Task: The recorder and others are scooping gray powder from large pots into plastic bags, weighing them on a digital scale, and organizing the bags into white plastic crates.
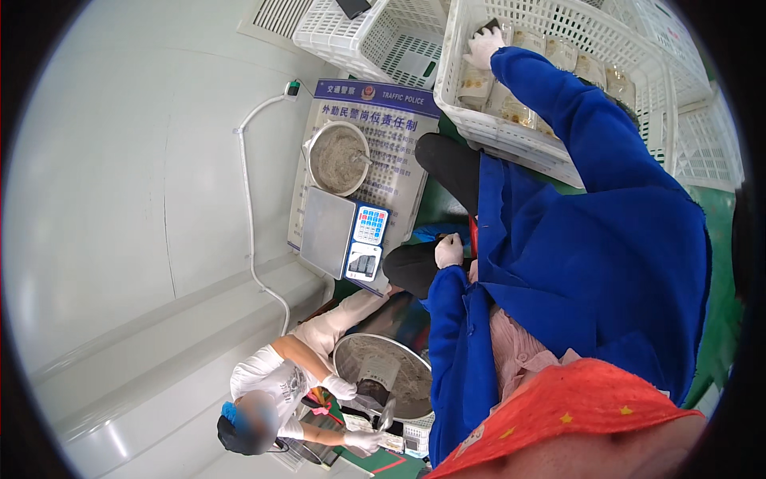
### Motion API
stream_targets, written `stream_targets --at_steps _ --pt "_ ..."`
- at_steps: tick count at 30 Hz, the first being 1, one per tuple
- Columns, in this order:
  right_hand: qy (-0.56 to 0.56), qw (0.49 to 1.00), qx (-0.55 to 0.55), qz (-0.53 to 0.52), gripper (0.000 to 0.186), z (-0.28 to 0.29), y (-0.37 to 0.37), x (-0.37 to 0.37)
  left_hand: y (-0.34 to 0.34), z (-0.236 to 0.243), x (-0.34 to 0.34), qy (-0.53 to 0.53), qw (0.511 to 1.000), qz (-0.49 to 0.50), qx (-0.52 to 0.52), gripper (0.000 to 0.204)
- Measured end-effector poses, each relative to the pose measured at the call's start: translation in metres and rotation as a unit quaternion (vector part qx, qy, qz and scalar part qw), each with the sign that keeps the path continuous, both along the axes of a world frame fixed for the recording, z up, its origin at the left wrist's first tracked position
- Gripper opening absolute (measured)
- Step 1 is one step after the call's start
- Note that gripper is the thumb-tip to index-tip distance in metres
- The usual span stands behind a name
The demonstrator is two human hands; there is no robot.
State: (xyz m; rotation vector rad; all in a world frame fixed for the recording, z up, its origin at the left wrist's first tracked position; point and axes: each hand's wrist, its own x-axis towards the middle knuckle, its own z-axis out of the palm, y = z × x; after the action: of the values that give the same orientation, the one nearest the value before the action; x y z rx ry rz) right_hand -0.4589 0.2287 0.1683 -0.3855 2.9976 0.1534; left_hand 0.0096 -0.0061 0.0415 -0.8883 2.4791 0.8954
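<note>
My right hand, in a white glove, reaches into a white plastic basket at the upper right. Its fingers curl at a packet with a dark end, partly hidden by the hand. Clear labelled packets lie in rows beside it. Near my knee, my left hand, also white-gloved, is closed; what it may hold is hidden. A digital scale and a white bucket of grey-brown granular material stand to its left, on a printed board.
An open white basket stands at the top, with stacked baskets at far right. A co-worker at lower left holds a clear bag and a metal scoop over a large round tub. A white cable runs along the wall.
</note>
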Motion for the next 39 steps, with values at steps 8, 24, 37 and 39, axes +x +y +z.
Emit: stream_targets --at_steps 8,24,37,39 --pt "-0.054 0.993 -0.086 0.052 0.057 -0.045 0.015 0.047 0.008 0.016 -0.002 -0.013 0.999 -0.024 -0.026 0.033" --pt "0.017 0.991 -0.113 0.074 0.056 -0.064 0.026 0.074 0.004 0.008 -0.009 -0.003 1.000 -0.013 0.001 0.034" --pt "0.037 0.995 -0.084 0.045 0.053 -0.081 0.021 0.065 0.003 0.025 -0.009 0.013 1.000 0.015 0.017 0.033" --pt "0.031 0.995 -0.084 0.039 0.053 -0.080 0.018 0.065 0.001 0.023 -0.007 0.009 1.000 0.010 0.022 0.033"
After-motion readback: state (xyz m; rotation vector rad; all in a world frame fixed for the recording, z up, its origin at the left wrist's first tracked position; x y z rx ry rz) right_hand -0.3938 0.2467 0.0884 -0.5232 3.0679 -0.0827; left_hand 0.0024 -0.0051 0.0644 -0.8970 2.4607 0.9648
